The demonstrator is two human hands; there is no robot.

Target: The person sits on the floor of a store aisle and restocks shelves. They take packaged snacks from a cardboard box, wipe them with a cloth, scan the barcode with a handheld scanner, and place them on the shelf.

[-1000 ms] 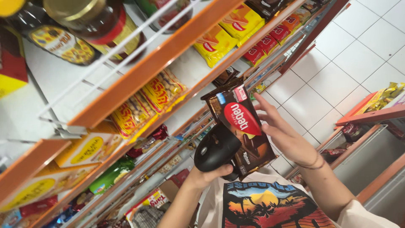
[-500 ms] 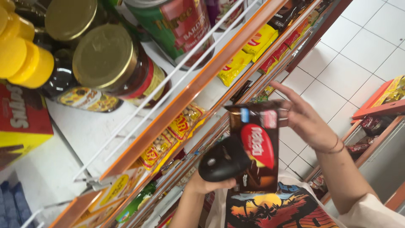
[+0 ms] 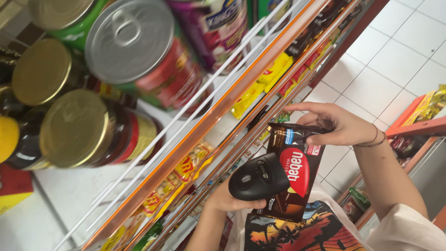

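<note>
My right hand, with a thin bracelet at the wrist, pinches the top edge of a dark brown wafer pack that has a red oval on its front. The pack hangs upright in front of my printed shirt. Lower down, my left hand grips a black handheld scanner, whose head lies against the left side of the pack's front. Both hands are held close to the shelf edge.
An orange-edged wire shelf rack runs diagonally on the left. It carries a tin can, gold-lidded jars and yellow snack packets. White floor tiles lie to the right, and another orange shelf stands at the right edge.
The view has swung up to the upper shelf, so cans and jars now fill the left. My right hand shifted to the pack's top edge; the scanner stays against the pack.
</note>
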